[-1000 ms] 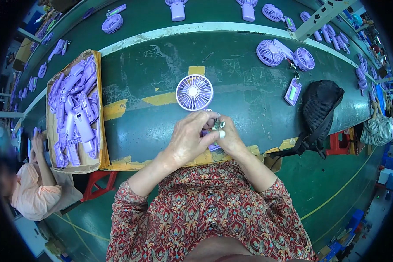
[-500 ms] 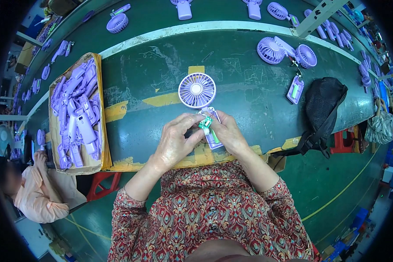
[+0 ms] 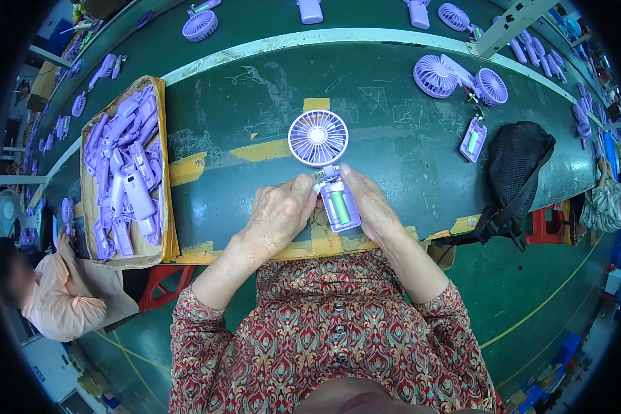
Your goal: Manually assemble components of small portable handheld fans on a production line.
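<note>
A purple handheld fan [image 3: 317, 138] lies in front of me, its round grille pointing away. Its handle [image 3: 354, 219] is uncovered, and a green cylindrical battery [image 3: 339, 207] shows inside. Near the neck, a small green circuit board [image 3: 319, 176] peeks out beside my left fingertips. My left hand [image 3: 276, 212] is closed, curled fingers against the handle's upper left side; what exactly the fingertips pinch is partly hidden. Along the handle's right side, my right hand [image 3: 375, 207] grips it, thumb near the neck.
At left stands a cardboard box [image 3: 167, 234] of purple casings. Two more fans [image 3: 435, 76] and an opened handle piece [image 3: 473, 140] lie at right, near a black mesh bag [image 3: 517, 162]. A metal post [image 3: 510, 27] rises at the far edge. A co-worker [image 3: 69, 297] sits at left.
The circuit board, held over the handle before, now sits at its upper left by the neck. My left fingers have drawn back left, uncovering the handle's inside and the battery.
</note>
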### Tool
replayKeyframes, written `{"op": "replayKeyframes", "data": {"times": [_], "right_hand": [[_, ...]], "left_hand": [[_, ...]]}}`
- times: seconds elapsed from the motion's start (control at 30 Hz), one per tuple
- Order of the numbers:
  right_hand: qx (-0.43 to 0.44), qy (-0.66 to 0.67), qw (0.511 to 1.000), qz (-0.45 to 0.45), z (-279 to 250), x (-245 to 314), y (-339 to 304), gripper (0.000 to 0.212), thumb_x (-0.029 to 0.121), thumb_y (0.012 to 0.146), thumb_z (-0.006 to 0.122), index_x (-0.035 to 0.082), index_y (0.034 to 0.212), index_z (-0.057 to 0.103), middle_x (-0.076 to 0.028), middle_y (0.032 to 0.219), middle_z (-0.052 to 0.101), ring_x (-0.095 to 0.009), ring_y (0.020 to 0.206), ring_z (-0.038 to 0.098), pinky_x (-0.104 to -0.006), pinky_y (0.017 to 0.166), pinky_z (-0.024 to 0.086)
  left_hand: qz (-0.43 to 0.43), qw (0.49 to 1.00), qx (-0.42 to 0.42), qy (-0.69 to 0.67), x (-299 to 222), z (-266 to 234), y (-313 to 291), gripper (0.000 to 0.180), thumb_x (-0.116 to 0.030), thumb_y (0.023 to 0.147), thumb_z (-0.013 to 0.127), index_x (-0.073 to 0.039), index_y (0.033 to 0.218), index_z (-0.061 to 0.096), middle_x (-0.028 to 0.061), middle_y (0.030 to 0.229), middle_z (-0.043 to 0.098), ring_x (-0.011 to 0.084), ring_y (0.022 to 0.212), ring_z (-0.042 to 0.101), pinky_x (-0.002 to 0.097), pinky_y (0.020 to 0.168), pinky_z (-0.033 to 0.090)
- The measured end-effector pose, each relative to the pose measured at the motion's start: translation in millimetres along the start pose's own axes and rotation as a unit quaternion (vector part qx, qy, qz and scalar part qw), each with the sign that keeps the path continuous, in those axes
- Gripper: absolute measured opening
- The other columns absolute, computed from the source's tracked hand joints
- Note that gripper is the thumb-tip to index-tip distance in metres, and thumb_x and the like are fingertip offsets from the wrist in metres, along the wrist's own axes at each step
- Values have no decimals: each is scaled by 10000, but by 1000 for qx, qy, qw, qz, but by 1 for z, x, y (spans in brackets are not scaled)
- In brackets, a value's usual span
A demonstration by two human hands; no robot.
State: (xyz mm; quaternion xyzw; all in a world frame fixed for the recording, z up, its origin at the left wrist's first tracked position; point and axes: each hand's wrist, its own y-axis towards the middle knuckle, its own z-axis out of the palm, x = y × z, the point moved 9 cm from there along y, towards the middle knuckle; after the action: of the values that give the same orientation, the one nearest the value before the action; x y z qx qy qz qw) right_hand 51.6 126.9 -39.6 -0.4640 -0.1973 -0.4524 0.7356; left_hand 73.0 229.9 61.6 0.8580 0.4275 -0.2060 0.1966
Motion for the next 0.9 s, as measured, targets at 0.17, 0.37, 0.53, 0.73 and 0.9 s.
{"op": "replayKeyframes", "data": {"times": [0.17, 0.37, 0.53, 0.73, 0.9], "right_hand": [[18, 8, 1000, 6, 0, -2, 1, 398, 362, 961, 440, -4, 1083, 538, -91, 924, 625, -141, 801, 631, -258, 714, 528], [18, 29, 999, 12, 2, 1, -4, 365, 322, 963, 449, -6, 1093, 542, -89, 951, 626, -129, 821, 624, -253, 730, 522], [15, 22, 1000, 18, -3, -5, -1, 341, 289, 964, 449, -7, 1103, 542, -71, 953, 621, -106, 821, 605, -242, 722, 509], [3, 22, 1000, 17, -5, -9, 0, 323, 275, 968, 443, -6, 1080, 556, -25, 885, 592, -67, 756, 552, -229, 676, 481], [-2, 14, 1000, 13, -4, -6, -1, 309, 264, 975, 428, 0, 1060, 563, -11, 866, 579, -57, 739, 524, -223, 656, 460]], "left_hand": [[1, 1000, -12, -8, 2, 1, 1, 150, -42, 798, 603, -26, 928, 529, 166, 679, 612, 336, 612, 619, 413, 514, 476], [-28, 998, -45, -39, 9, 7, 0, 93, -31, 823, 574, -34, 901, 524, 134, 667, 607, 318, 597, 618, 380, 513, 468], [-64, 992, -63, -88, 18, 14, -3, 59, -27, 839, 557, -33, 891, 527, 123, 646, 592, 284, 571, 611, 362, 511, 460], [-86, 989, -50, -113, 24, 22, -5, 65, -29, 852, 552, -20, 911, 528, 128, 652, 588, 253, 565, 611, 345, 516, 461], [-73, 990, -56, -104, 25, 24, -6, 65, -36, 853, 557, -25, 912, 532, 131, 664, 591, 276, 576, 612, 358, 519, 463]]}}
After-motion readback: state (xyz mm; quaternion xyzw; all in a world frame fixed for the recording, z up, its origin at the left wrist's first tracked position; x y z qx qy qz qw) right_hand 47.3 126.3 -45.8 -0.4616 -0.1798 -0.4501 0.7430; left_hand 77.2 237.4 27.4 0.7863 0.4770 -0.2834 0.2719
